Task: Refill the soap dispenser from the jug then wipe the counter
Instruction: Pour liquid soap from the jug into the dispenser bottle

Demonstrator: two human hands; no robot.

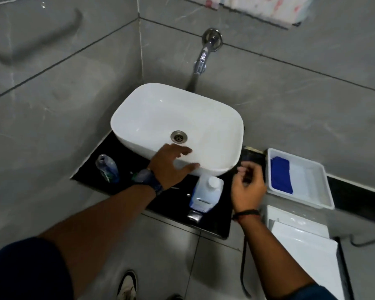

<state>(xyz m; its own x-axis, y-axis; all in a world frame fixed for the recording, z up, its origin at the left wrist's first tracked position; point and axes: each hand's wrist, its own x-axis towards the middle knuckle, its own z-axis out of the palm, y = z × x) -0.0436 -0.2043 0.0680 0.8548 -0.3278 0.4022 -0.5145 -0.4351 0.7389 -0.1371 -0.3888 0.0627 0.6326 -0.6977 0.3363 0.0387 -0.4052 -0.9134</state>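
Observation:
A pale jug (206, 193) with a white cap stands on the black counter (108, 154) in front of the white basin (178, 118). A clear bottle holding blue-green liquid (107, 167) stands at the counter's left end. My left hand (171, 165) hovers open over the basin's near rim, fingers spread, just left of the jug. My right hand (248, 187) is right of the jug, fingers loosely curled, and holds nothing that I can see. A folded blue cloth (280, 175) lies in a white tray (325, 200) at the right.
A chrome tap (201, 59) juts from the grey tiled wall above the basin. A white appliance top (301, 241) sits below the tray at the right. A small chrome piece (194, 215) lies at the counter's front edge. My shoe (128, 284) shows on the tiled floor.

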